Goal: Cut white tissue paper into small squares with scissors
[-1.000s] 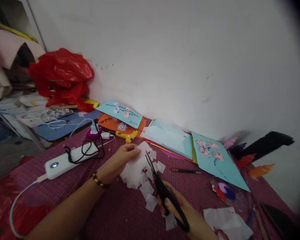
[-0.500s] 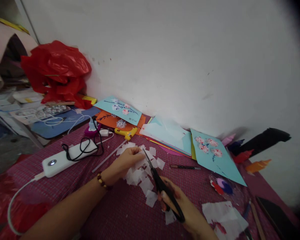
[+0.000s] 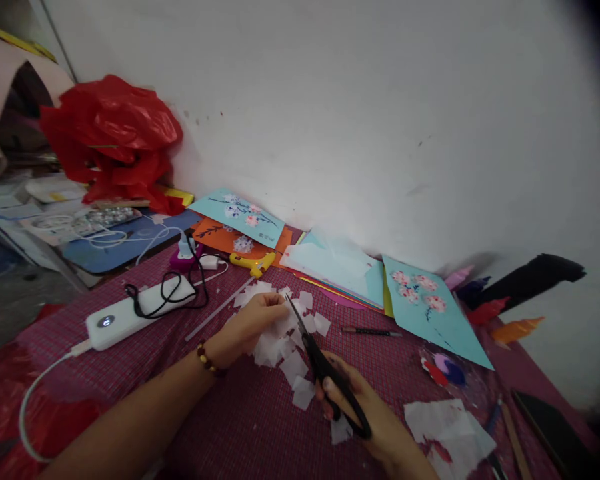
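Black-handled scissors [image 3: 321,365] are gripped in my right hand [image 3: 360,393], their blades slightly apart and pointing up and away to the left. My left hand [image 3: 257,321], with a beaded bracelet at the wrist, is pinched around a small piece of white tissue paper [image 3: 283,311], which blends into the scraps behind it. The scissor tips are right beside those fingertips; whether the blades touch the paper I cannot tell. Beneath both hands lie several white tissue-paper squares [image 3: 294,367], loosely scattered on the checked tablecloth [image 3: 240,417].
On the left are a white power bank [image 3: 130,315] with a black cable and a yellow glue gun [image 3: 254,264]. Blossom pictures [image 3: 433,310] lean along the wall. A pen [image 3: 370,331], a paint palette [image 3: 447,371] and paint-stained tissue [image 3: 447,427] lie to the right.
The view has shifted very slightly. Both hands keep nearly the same place, and the scissor blades look much as before.
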{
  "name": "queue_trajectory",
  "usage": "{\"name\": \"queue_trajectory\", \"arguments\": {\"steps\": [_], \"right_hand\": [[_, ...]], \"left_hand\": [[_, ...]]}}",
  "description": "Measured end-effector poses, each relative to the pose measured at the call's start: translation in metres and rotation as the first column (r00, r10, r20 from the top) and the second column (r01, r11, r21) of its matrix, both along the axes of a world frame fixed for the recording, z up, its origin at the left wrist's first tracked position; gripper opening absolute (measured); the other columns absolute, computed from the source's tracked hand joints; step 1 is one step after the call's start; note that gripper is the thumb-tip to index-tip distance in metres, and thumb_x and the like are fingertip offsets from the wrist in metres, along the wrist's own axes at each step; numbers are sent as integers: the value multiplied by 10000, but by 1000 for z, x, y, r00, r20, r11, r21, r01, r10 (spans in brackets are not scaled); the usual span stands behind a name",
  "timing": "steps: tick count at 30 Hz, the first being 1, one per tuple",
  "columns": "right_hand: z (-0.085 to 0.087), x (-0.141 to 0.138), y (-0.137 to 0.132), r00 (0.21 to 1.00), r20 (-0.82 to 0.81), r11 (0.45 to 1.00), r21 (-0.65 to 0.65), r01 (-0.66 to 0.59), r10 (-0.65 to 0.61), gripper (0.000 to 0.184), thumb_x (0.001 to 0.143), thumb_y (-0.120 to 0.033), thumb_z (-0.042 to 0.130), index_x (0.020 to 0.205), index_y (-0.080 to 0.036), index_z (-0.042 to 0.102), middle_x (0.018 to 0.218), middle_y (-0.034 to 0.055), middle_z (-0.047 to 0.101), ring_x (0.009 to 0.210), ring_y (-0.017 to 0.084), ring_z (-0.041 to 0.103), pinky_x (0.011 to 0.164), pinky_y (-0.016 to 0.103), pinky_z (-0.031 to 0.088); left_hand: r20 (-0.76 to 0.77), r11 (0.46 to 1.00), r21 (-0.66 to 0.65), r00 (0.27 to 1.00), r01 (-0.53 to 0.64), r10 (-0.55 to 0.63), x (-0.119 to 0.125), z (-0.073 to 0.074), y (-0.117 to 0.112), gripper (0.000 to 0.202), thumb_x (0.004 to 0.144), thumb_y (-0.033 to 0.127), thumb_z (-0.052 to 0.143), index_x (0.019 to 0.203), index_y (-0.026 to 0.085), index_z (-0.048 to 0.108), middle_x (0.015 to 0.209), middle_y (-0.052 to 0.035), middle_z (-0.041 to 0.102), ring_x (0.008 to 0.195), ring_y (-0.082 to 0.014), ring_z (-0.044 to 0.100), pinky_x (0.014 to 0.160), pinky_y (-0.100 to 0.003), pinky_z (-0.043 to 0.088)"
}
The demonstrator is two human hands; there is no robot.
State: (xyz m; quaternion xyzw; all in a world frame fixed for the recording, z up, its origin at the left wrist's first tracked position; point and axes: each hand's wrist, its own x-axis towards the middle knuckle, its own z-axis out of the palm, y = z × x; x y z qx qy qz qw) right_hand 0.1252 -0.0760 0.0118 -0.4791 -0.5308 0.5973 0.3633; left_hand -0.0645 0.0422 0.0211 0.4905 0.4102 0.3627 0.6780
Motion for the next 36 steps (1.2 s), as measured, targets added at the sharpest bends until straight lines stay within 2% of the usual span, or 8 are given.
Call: {"name": "queue_trajectory", "arguments": {"steps": [6,10,14,17,19,24,30,36], "right_hand": [[-4,1,0,999,17,999,-29,36,-35,527,786,-624,648,1048,-175,558,667,-57,462,483,54,341,466,216,272],[-6,-1,2,997,-2,995,-56,78,-78,481,768,-615,669,933,-180,549,648,-58,494,429,39,341,419,204,229],[-5,-3,2,985,-74,986,-82,148,-154,526,752,-612,684,1012,-173,556,656,-54,521,413,41,349,426,210,241],[-1,-4,1,987,-71,988,-64,141,-145,503,766,-624,668,966,-175,559,663,-46,512,460,59,374,464,223,263],[3,-4,0,994,-53,995,-29,96,-98,498,788,-641,636,949,-175,565,688,-31,510,535,83,412,520,237,299],[9,2,-1,1000,3,1000,-26,16,-16,626,751,-692,636,1117,-188,565,757,-15,487,661,127,425,621,272,345],[9,7,2,992,92,996,-24,-87,89,647,721,-636,687,1188,-200,586,812,5,493,689,150,410,619,290,363],[5,0,5,990,115,996,-49,-76,81,562,741,-569,681,1151,-190,616,828,18,495,663,141,381,598,288,345]], "left_hand": [[-40,1000,25,999,-13,14,-2,-4,4,175,587,294,637,591,177,507,520,57,469,436,-61,374,443,-220,263],[-23,1000,27,1000,9,-9,-7,0,7,240,628,373,641,599,186,494,541,52,462,482,-82,396,470,-230,287],[-18,995,39,996,87,-86,-18,9,10,196,611,328,607,548,180,496,520,48,441,489,-82,370,475,-233,277],[-38,986,38,986,165,-163,-26,11,14,123,563,260,631,563,159,561,506,45,465,462,-73,362,457,-229,247],[-23,990,41,991,132,-131,-29,10,17,147,583,278,660,608,160,575,516,55,465,449,-65,351,448,-223,229],[36,995,22,995,-99,98,-31,2,24,280,639,382,750,759,168,615,573,69,483,446,-54,347,437,-209,213],[-21,994,12,994,-107,107,-30,1,25,292,624,388,755,767,162,637,575,54,512,458,-62,375,446,-210,243],[-84,997,41,994,-65,69,-24,6,18,221,626,344,724,678,160,612,532,75,449,443,-51,323,448,-218,200]]}}
